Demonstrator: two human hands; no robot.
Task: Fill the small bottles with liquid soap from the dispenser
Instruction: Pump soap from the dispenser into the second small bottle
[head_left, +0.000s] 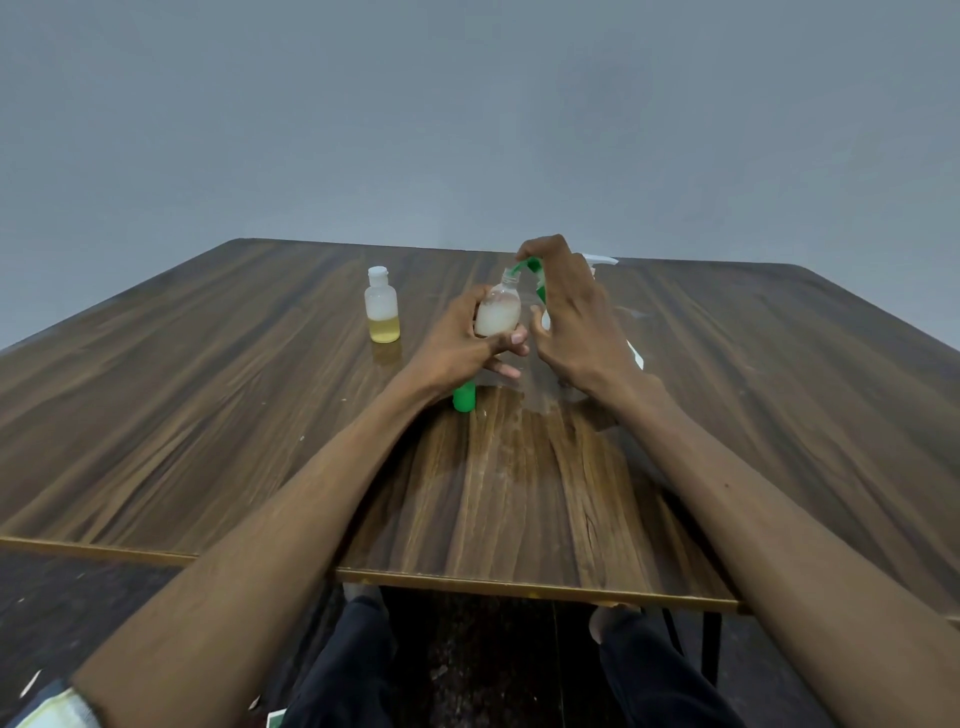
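A capped small bottle (383, 305) is standing on the table (208, 374), left of the dispenser (540, 291). The left hand (462, 340) is gripping an open bottle (497, 312) just left of the dispenser's spout. The right hand (571, 312) is curling over the pump head, pressing it.

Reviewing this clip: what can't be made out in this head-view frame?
- Dispenser body: hidden behind the right hand; only its green pump nozzle shows.
- Held small bottle: base covered by the left hand; foam obscures the fill level.
- Green cap: partly under the left wrist.
- White object behind the right hand: mostly blocked, unidentifiable.
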